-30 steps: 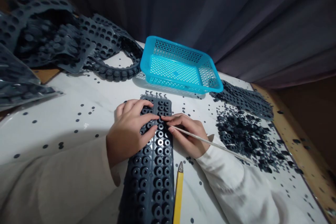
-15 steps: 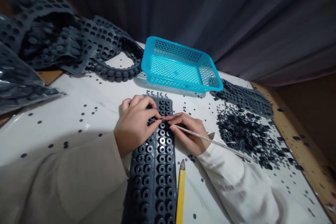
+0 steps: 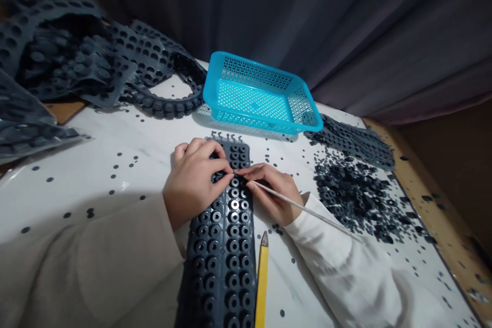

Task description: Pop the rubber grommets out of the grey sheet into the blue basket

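Note:
A long dark grey rubber sheet (image 3: pixel 222 266) lies lengthwise before me, studded with rows of round, holed rubber pieces. Over its upper left part rests my left hand (image 3: pixel 198 177), thumb and forefinger pinched together near one of the pieces; what sits between the fingertips is too small to make out. My right hand (image 3: pixel 272 192) comes in from the right, its fingers closed around a thin pale stick (image 3: pixel 295 202). The fingertips of both hands almost meet above the sheet. Beside the sheet's lower right edge lies a yellow-handled tool (image 3: pixel 262 282) with a pointed metal tip.
A blue mesh basket (image 3: pixel 265 125) stands behind the hands. Loose small black rubber bits (image 3: pixel 353 195) are heaped at right, before a folded punched sheet (image 3: pixel 357 141). More holed rubber sheets (image 3: pixel 144 56) and a clear plastic bag (image 3: pixel 34 136) of dark pieces crowd the left.
The whole view has shifted slightly, so everything appears a little further left. Both hands keep nearly the same pose and place on the sheet.

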Demonstrator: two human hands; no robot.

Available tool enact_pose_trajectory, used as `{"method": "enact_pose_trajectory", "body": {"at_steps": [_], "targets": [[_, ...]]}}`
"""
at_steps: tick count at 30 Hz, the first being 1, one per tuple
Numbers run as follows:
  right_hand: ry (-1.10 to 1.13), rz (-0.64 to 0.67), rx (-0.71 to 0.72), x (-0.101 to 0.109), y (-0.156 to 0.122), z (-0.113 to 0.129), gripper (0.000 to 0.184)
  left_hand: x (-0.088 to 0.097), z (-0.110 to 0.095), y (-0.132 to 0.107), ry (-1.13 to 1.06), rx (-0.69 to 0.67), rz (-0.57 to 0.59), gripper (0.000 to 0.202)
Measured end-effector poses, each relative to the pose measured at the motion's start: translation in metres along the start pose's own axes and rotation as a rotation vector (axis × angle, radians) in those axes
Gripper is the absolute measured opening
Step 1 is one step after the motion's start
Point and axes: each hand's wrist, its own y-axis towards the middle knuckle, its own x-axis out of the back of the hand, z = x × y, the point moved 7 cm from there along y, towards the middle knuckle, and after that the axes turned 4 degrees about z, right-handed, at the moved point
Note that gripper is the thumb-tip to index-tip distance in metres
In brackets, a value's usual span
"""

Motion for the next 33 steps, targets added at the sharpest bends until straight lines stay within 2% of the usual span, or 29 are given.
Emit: {"method": "enact_pose_trajectory", "body": {"at_steps": [6, 12, 18, 24, 33], "targets": [[-0.031, -0.014, 0.081, -0.001, 0.0, 0.0, 0.006, 0.001, 0.0, 0.0, 0.007, 0.003, -0.007, 0.013], [-0.088, -0.005, 0.097, -0.002, 0.002, 0.004, 0.007, 0.0, 0.001, 0.001, 0.002, 0.011, 0.004, 0.014], [-0.085, -0.024, 0.058, -0.002, 0.002, 0.002, 0.007, 0.0, 0.0, 0.002, 0.007, -0.001, 0.009, 0.015], [0.094, -0.053, -0.057, 0.001, 0.0, -0.009, 0.008, 0.0, 0.001, 0.001, -0.002, 0.015, 0.008, 0.013], [0.01, -0.021, -0.007, 0.0, 0.001, -0.002, 0.007, 0.0, 0.002, 0.001, -0.002, 0.016, 0.009, 0.013]]}}
